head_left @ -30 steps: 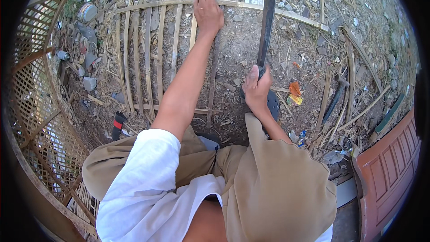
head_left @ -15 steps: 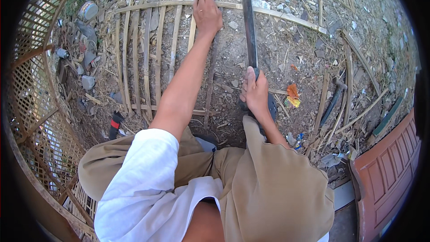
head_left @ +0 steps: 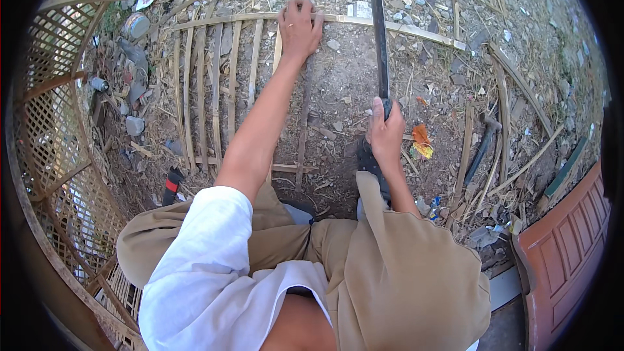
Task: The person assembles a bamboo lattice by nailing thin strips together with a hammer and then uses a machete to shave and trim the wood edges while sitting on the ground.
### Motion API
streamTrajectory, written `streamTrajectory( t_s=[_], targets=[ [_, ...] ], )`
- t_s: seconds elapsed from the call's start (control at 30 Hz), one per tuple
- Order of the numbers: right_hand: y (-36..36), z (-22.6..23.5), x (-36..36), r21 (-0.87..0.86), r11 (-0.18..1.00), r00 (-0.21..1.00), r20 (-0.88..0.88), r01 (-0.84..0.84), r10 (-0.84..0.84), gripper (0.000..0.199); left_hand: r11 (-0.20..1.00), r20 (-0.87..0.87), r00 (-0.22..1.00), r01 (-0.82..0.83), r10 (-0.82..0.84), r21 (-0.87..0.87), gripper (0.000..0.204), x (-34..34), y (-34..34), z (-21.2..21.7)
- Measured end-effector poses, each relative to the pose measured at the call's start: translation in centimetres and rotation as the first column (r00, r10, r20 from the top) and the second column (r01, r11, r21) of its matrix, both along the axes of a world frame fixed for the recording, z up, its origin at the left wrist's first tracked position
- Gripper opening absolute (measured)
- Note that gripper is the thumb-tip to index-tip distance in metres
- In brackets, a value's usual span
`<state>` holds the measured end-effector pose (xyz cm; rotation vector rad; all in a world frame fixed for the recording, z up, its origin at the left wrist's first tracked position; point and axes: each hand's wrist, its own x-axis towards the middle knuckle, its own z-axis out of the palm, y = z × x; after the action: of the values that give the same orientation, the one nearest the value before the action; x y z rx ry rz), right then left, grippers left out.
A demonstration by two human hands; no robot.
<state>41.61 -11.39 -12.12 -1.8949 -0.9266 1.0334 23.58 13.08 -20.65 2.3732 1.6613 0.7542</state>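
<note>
In my right hand [head_left: 387,133] is the handle of a machete [head_left: 381,45], its long dark blade pointing away from me and passing over a long wooden strip [head_left: 416,30]. My left hand [head_left: 300,29] reaches forward with curled fingers on that same strip, where a pale slat [head_left: 277,52] meets it. Several thin slats [head_left: 233,78] run side by side from this strip toward a shorter crosspiece [head_left: 286,168] nearer me, forming a ladder-like frame on the ground. To the right of my left hand's wrist lies a darker slat [head_left: 305,117]. My left fingertips are partly hidden.
A curved lattice panel [head_left: 55,123] stands along the left. At the right lie a hammer-like tool [head_left: 482,146], loose wooden strips [head_left: 467,146] and a brown panelled board [head_left: 565,253]. A black-and-red object [head_left: 171,186] rests by my left knee. Rubble and litter cover the ground.
My right hand has moved slightly right and nearer me, bringing the machete with it. The left hand stays at the strip, its fingers now slightly more spread.
</note>
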Motion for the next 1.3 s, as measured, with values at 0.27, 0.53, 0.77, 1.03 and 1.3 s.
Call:
streamTrajectory(
  t_s=[0.27,0.53,0.77,1.03,1.3],
  targets=[
    [-1.4,1.6,6.3,-0.006,1.0,0.944,0.328,-0.031,0.031,0.034,0.963,-0.297,0.92,0.214,-0.255,-0.165,0.04,-1.4,2.0,3.4],
    [-5.0,0.7,7.5,-0.004,1.0,0.972,0.235,0.015,-0.013,0.031,0.829,-0.306,0.809,0.348,-0.501,-0.438,0.044,0.8,1.5,7.0],
    [-6.7,-0.5,10.0,-0.065,0.997,0.999,0.024,0.032,-0.031,0.029,0.823,-0.089,0.881,0.392,-0.464,-0.41,0.049,2.7,-0.7,6.9],
    [-4.1,-0.4,10.1,-0.287,0.949,0.872,-0.489,-0.134,-0.025,0.028,0.892,0.021,0.925,0.373,-0.38,-0.254,0.038,2.6,-1.5,3.5],
    [-4.1,-1.1,9.4,-0.158,0.978,0.984,0.094,-0.135,0.151,0.031,0.947,0.108,0.959,0.277,-0.262,-0.164,0.032,3.2,-2.6,3.0]
  ],
)
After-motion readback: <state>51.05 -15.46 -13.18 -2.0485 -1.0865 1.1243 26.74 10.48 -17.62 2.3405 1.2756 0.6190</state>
